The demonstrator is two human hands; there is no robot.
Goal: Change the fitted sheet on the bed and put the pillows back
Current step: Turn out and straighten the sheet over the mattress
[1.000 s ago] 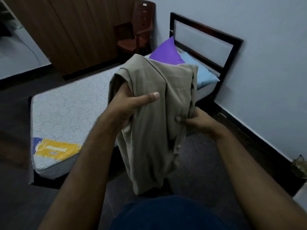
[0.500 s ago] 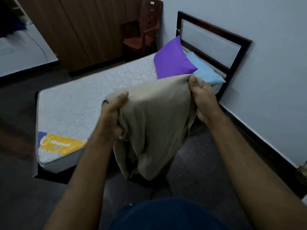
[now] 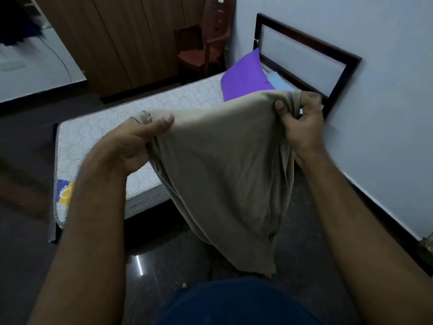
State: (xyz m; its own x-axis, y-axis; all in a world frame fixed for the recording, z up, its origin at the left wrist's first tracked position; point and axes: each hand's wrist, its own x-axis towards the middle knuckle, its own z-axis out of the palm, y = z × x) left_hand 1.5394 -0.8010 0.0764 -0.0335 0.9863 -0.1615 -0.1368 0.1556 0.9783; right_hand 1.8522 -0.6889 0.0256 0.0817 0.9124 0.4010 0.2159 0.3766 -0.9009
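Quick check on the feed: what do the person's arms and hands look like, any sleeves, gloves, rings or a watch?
Both forearms are bare right down to the bottom edge of the frame, with no sleeve in view. The left hand and the right hand wear no gloves, and no ring, watch or wristband shows on either. The fingernails that are visible are short and unpainted.

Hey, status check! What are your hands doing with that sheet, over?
Left hand and right hand both grip the beige sheet, stretched between them. Mattress bare. Purple pillow and blue pillow in the way.
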